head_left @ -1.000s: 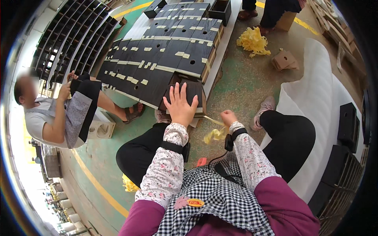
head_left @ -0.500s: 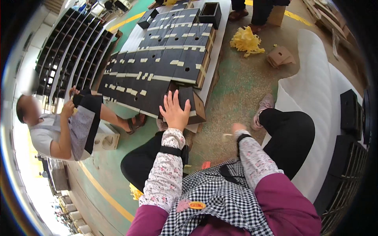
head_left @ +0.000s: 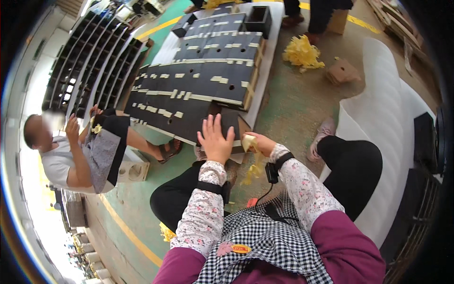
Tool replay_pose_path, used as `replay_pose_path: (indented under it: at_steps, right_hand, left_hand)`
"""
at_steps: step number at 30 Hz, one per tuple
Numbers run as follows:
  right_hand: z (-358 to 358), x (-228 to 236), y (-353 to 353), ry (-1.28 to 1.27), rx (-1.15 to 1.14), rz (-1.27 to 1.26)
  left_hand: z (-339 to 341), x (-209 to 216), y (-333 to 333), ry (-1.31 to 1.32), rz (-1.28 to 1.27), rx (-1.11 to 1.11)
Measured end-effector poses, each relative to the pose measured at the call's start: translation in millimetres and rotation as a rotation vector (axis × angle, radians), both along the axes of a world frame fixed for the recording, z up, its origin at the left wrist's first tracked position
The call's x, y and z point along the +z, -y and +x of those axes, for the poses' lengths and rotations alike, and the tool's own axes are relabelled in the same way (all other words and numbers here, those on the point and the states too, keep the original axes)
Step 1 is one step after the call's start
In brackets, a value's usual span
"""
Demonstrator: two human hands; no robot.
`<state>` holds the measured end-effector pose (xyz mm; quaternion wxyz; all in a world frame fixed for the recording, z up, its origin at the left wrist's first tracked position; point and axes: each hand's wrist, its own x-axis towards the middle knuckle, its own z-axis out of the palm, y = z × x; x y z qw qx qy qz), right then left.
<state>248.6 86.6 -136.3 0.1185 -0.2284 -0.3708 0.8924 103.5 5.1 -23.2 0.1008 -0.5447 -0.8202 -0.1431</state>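
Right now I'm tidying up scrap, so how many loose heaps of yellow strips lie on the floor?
2 clearly: one heap on the floor right of the black panels, one by the person's left knee. More may be hidden behind the left hand and right hand.

The left hand [head_left: 216,140] lies flat over the near black panel [head_left: 222,124], hiding the part of it underneath. Just beside it, the right hand [head_left: 261,143] closes over a yellowish strip [head_left: 249,141], covering where the strip meets the panel edge. Far beyond both hands, two standing people [head_left: 321,12] are cut off at the top edge.
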Motion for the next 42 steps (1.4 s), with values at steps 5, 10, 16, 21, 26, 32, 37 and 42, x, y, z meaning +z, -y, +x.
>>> replay_pose_path:
  at_steps: [5,10,16,21,26,32,37,42]
  right_hand:
    - [2.8,5.5,-7.4,0.001,0.064,0.056]
    - [8.6,-8.0,-4.2,0.008,0.085,0.152]
    - [20.7,11.3,0.2,0.22,0.137,0.13]
    - [25.3,16.6,4.1,0.231,0.116,0.126]
    - [29.6,9.5,7.7,0.247,0.145,0.287]
    - [32.2,-47.8,2.8,0.155,0.123,0.675]
    - [63.3,-14.4,0.4,0.132,0.058,-0.108]
    - [96.3,-46.2,-2.3,0.341,-0.272,-0.083]
  left_hand:
    - [-0.5,12.2,0.9,0.056,-0.064,-0.041]
    - [-1.2,11.7,2.2,0.058,-0.034,-0.081]
    - [-3.7,18.8,7.0,0.149,-0.06,-0.147]
    - [-4.5,20.6,1.8,0.158,-0.082,-0.172]
    - [-1.8,24.2,1.4,0.184,-0.077,-0.181]
    - [-0.6,27.7,-0.2,0.192,-0.098,-0.211]
    - [-15.0,24.3,-1.5,0.239,-0.109,-0.117]
    - [-16.9,25.8,-6.0,0.266,-0.123,-0.122]
